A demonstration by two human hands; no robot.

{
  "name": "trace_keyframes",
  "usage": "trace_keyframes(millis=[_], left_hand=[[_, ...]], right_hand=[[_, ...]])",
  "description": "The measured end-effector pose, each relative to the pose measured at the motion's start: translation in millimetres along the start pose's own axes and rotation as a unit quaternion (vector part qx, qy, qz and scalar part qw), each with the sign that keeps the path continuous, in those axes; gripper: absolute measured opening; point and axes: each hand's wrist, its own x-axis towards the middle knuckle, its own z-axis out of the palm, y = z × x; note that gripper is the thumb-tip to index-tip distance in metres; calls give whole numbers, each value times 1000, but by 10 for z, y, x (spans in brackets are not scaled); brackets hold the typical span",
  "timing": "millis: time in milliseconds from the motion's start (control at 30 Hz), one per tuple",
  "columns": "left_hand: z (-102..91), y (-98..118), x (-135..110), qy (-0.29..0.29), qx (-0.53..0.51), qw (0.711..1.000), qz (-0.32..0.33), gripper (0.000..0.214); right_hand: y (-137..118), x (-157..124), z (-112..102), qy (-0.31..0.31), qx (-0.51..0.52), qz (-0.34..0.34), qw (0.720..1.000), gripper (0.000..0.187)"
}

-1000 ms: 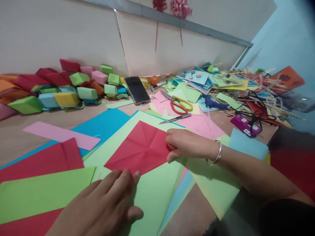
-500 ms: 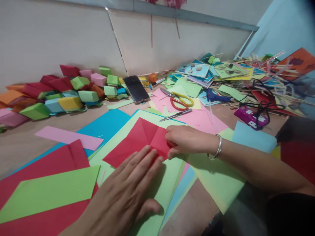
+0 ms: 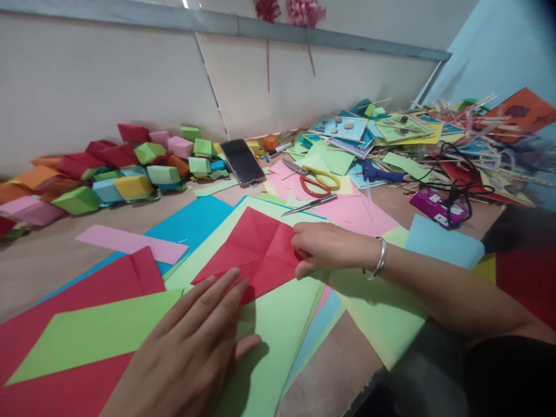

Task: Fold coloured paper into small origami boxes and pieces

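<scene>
A creased red paper square (image 3: pixel 256 249) lies on a light green sheet (image 3: pixel 278 324) in the middle of the table. My right hand (image 3: pixel 324 246), with a silver bangle on the wrist, pinches the square's right corner with closed fingers. My left hand (image 3: pixel 195 353) lies flat with the fingers stretched out. Its fingertips press on the near left edge of the red square.
Red, green, blue and pink sheets (image 3: pixel 87 330) overlap at the left. Folded paper boxes (image 3: pixel 125 168) line the wall. A phone (image 3: pixel 243 162), scissors (image 3: pixel 315 179), a craft knife (image 3: pixel 310 204), a glue gun (image 3: pixel 382 174) and a purple device (image 3: pixel 436 205) sit behind and to the right among paper scraps.
My left hand slid forward over the red square, then drew back toward me so only the fingertips rest on its near edge. My right hand kept its pinch on the right corner.
</scene>
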Motion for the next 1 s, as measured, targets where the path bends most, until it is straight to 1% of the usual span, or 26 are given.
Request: trace_keyframes(millis=[33, 100, 133, 200, 267, 333, 400, 467, 533, 567, 633, 667, 700, 733, 800, 833, 900, 967, 1000], left_hand=[[-8, -14, -9, 14, 4, 1000, -2, 36], [-13, -49, -20, 14, 1, 1000, -6, 37], [-12, -68, -23, 2, -1, 1000, -12, 37], [-1, -104, -34, -44, -8, 999, -24, 36], [26, -136, -59, -62, 5, 997, -34, 39], [71, -160, -103, -63, 24, 997, -42, 42], [130, -180, -153, -61, 21, 996, -54, 44], [192, -197, -194, -47, 9, 996, -74, 48], [244, -208, -208, -23, -10, 997, -78, 50], [262, -209, -201, -11, -25, 997, -76, 50], [276, -201, -164, 8, -66, 995, -77, 46], [272, -193, -138, 15, -87, 992, -87, 43], [264, -183, -109, 23, -100, 989, -103, 40], [253, -175, -82, 31, -108, 986, -123, 37], [226, -167, -41, 39, -104, 981, -160, 30], [214, -169, -27, 31, -97, 980, -173, 27], [193, -180, -9, -12, -74, 979, -191, 24], [180, -191, 8, -67, -53, 977, -194, 28], [177, -192, 17, -83, -47, 977, -191, 30]], right_hand=[[5, 2, 0, 1, 1, -1, 1000, 31], [28, 17, 8, 9, 11, -8, 1000, 31], [44, 29, 16, 14, 22, -13, 1000, 32], [76, 56, 32, 31, 59, -29, 997, 37], [99, 77, 42, 50, 104, -55, 992, 41], [110, 85, 38, 71, 143, -92, 983, 40], [123, 81, 24, 98, 154, -116, 976, 36], [160, 71, 10, 141, 128, -107, 976, 28], [226, 60, 10, 190, 70, -76, 976, 13], [267, 56, 18, 207, 35, -58, 976, 12], [350, 58, 48, 214, -34, -26, 976, 40], [385, 65, 66, 206, -64, -19, 976, 54], [411, 76, 85, 197, -86, -19, 976, 63], [428, 90, 101, 192, -98, -28, 976, 68], [431, 115, 120, 197, -95, -70, 973, 65], [420, 122, 123, 203, -87, -94, 971, 58], [384, 121, 118, 214, -78, -133, 964, 44], [347, 107, 113, 217, -88, -161, 959, 39], [333, 102, 115, 218, -94, -174, 956, 37]])
